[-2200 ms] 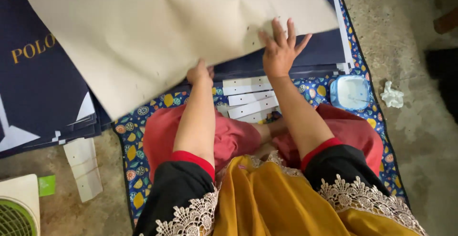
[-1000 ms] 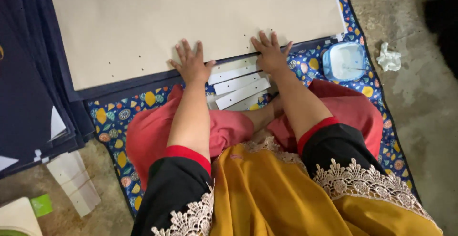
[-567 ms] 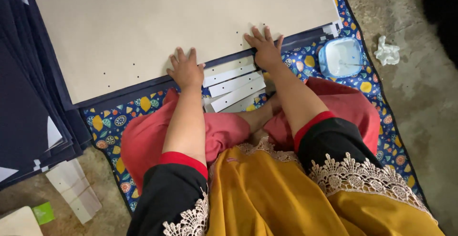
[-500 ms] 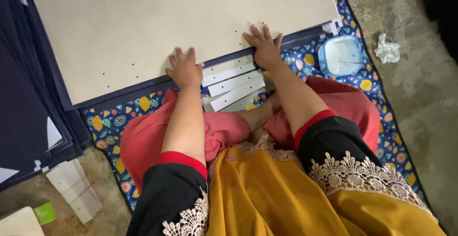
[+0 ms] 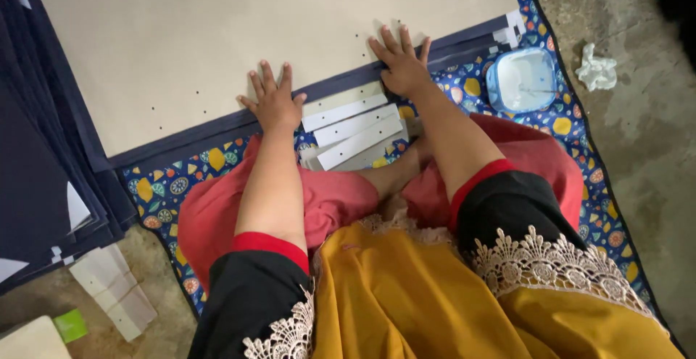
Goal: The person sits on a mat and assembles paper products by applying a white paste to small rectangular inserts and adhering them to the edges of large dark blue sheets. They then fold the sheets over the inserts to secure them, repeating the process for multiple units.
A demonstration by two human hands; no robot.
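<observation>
Two hands at work: both are yours, flat and palm-down, holding nothing.
Lap: you sit cross-legged in red trousers point(image 5: 341, 199) and a mustard top with black, lace-edged sleeves, on a patterned blue mat point(image 5: 163, 185).
White strips: a small fan of white card strips point(image 5: 355, 130) lies on the mat between your forearms, just short of the sheet's near edge; the lower strips slip out of sight behind your legs.
Left hand: your left hand point(image 5: 275, 101) rests at the near edge of the big beige sheet point(image 5: 217, 32), fingers spread wide, fingertips on the beige and the heel over the dark navy border under it.
Right hand: your right hand point(image 5: 399, 65) lies further along the same edge, fingers fanned wide too, tips on the beige beside a short row of small punched holes.
Beige sheet: it lies flat across the mat ahead of you, on a navy sheet point(image 5: 181, 141) that shows as a band along its near edge; it may be one of several stacked, the view does not settle it.
Right side: a pale blue lidded tub point(image 5: 522, 80) sits on the mat near the sheet's corner; a crumpled white scrap point(image 5: 596, 69) lies on the bare floor beyond.
Left side: a stack of navy sheets point(image 5: 43, 185) overlaps the floor, with more white strips point(image 5: 112, 290) beside it.
</observation>
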